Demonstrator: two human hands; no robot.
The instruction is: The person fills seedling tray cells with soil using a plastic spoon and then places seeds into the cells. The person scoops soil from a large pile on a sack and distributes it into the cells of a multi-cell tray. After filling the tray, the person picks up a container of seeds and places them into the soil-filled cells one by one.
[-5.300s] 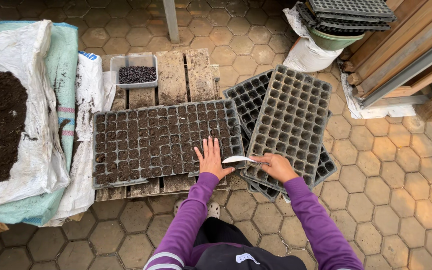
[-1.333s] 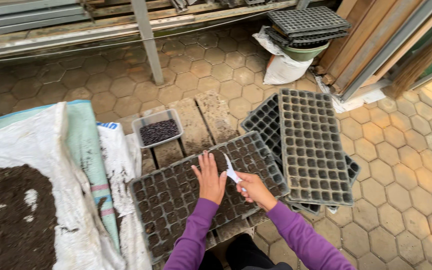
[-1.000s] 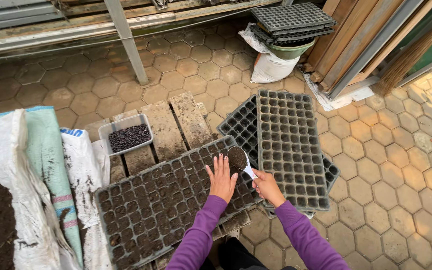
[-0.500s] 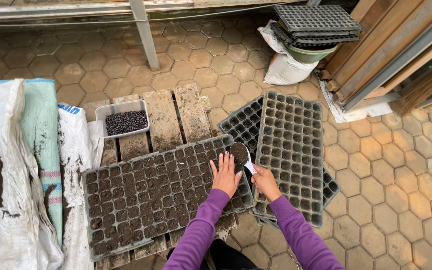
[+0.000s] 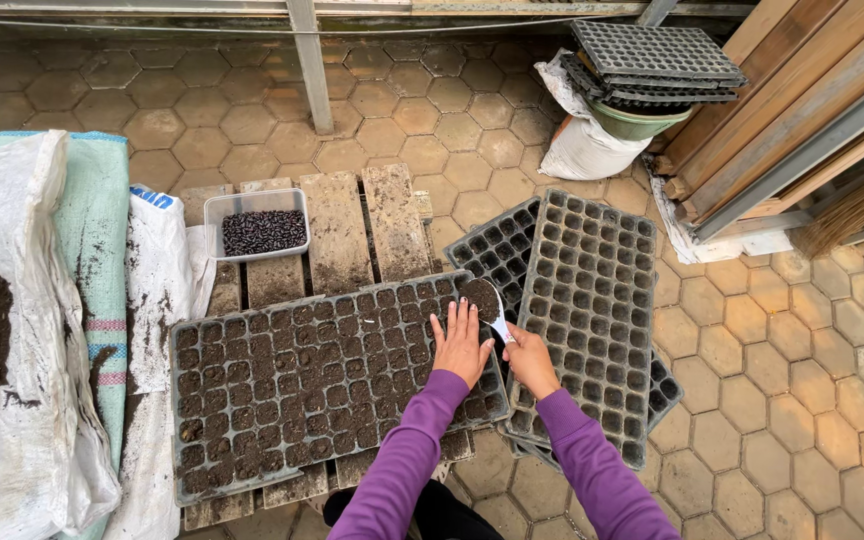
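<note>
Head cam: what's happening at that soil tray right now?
A person in purple sleeves leans over a soil-filled seedling tray on a wooden pallet. The left hand lies flat on the soil at the tray's right end. The right hand holds a small white scoop beside it. Empty trays lie alongside.

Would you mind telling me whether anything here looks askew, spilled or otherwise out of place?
The empty seed trays beside the right hand are stacked crookedly, the top one turned across the one beneath. Soil smears the wooden pallet behind the filled tray under the left hand. Nothing looks broken.
</note>
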